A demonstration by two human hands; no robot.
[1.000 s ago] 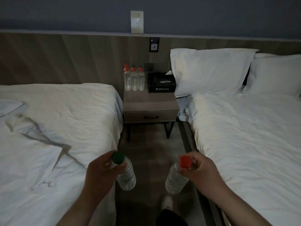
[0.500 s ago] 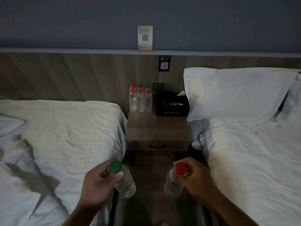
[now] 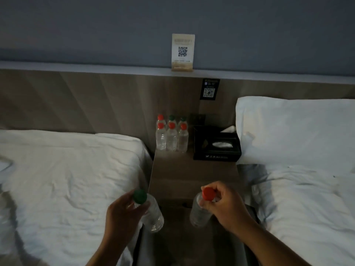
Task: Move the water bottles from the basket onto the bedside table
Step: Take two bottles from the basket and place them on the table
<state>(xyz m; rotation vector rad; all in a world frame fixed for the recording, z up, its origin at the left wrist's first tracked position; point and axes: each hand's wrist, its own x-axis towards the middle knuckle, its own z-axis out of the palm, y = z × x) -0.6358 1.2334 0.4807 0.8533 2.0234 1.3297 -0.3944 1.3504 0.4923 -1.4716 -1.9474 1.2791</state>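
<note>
My left hand [image 3: 123, 214] grips a clear water bottle with a green cap [image 3: 151, 214] by its neck. My right hand [image 3: 224, 204] pinches the neck of a clear water bottle with a red cap [image 3: 197, 212]. Both bottles hang just short of the front edge of the wooden bedside table [image 3: 192, 177]. Several water bottles [image 3: 171, 136] with red and green caps stand in two rows at the table's back left. No basket is in view.
A black tissue box [image 3: 216, 145] sits at the table's back right. White beds flank the table, the left bed [image 3: 67, 175] and the right bed [image 3: 307, 198] with a pillow [image 3: 295, 129]. A QR card [image 3: 182, 52] stands on the ledge above.
I have come closer to the bedside table, which now fills more of the view. Both hands still carry their bottles, now near the table's front edge.
</note>
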